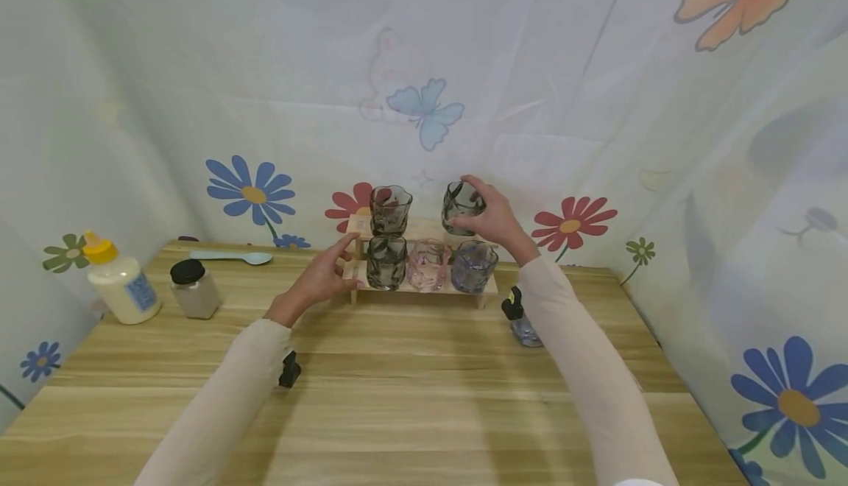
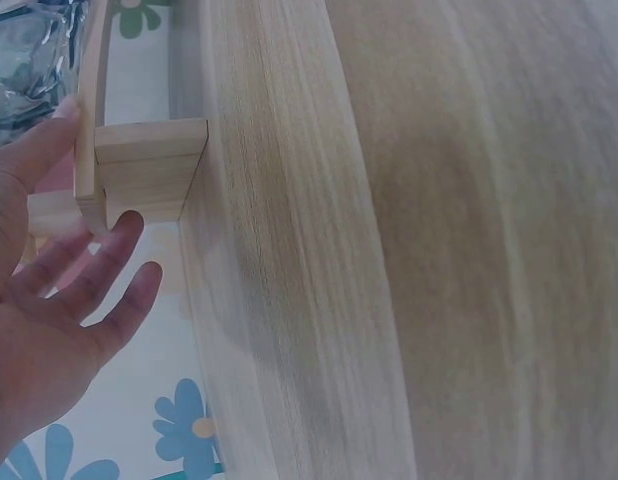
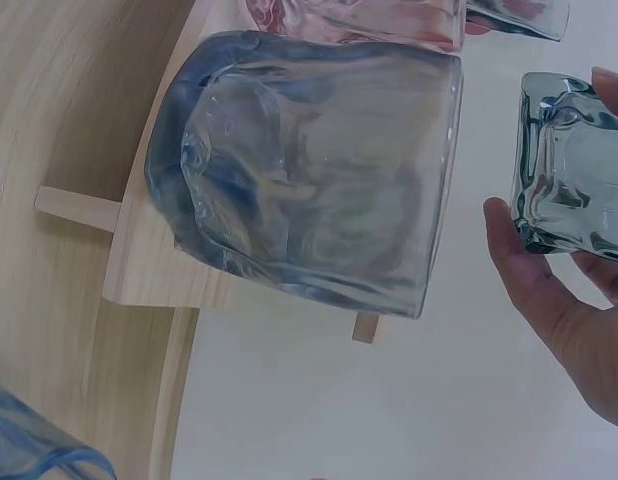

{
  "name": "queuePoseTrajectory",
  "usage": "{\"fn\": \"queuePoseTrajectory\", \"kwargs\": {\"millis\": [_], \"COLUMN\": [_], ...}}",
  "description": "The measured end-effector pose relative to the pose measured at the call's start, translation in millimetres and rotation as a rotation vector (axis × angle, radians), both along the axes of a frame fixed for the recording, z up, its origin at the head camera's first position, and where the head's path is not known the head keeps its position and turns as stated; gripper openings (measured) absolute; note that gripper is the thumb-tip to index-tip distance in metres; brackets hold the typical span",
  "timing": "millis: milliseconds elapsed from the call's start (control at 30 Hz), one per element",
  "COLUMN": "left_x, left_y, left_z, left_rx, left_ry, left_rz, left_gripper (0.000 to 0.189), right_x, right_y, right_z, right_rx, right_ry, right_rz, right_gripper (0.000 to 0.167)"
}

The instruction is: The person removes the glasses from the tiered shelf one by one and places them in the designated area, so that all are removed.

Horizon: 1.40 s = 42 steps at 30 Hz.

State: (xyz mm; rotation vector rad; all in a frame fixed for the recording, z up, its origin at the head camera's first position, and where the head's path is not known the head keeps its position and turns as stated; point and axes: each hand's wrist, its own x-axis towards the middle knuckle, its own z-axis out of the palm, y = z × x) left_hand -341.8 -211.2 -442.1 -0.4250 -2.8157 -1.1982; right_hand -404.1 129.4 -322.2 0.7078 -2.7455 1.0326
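Note:
My right hand [image 1: 495, 219] grips a smoky grey glass [image 1: 457, 210] between thumb and fingers, over the right part of the upper tier. In the right wrist view that glass [image 3: 574, 175] is apart from the shelf, with fingertips at its base and side. My left hand [image 1: 321, 274] holds the left end of a two-tier wooden stand [image 1: 424, 230], thumb at the lower board's edge and fingers round its end. Another smoky glass [image 1: 389, 210] stands on the upper tier. On the lower tier are a smoky glass [image 1: 386, 263], a pink glass [image 1: 428, 265] and a bluish glass [image 1: 473, 266].
Another bluish glass [image 1: 526, 333] lies on the table, partly behind the right forearm. At the left stand a glue bottle [image 1: 122, 283] with a yellow cap and a black-lidded jar [image 1: 196, 291]. A pale blue spoon [image 1: 232, 257] lies near the back edge, before the patterned curtain [image 1: 298, 66].

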Motion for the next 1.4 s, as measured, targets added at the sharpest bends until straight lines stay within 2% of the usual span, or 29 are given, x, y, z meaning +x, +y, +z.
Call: {"fn": "queuePoseTrajectory", "kwargs": {"millis": [467,1000,1400], "left_x": [-1.3,-1.5,-3.4], "left_y": [0.4,-0.6,-1.3], "left_z": [-1.2,-1.4,-5.1], "left_rx": [-0.008,-0.007,-0.014], "left_ry": [0.005,0.019,0.032], "left_rz": [-0.007,-0.013,-0.012], "left_gripper": [0.098,0.098,0.098], "right_x": [12.7,26.5,37.9], "right_y": [21.3,51.2,73.7], "right_z": [7.8,3.0,-1.1], "right_rx": [0.033,0.078,0.074], "right_ry": [0.011,0.036,0.036], "right_rz": [0.0,-0.021,-0.06], "right_gripper": [0.087,0.085,0.086]}}
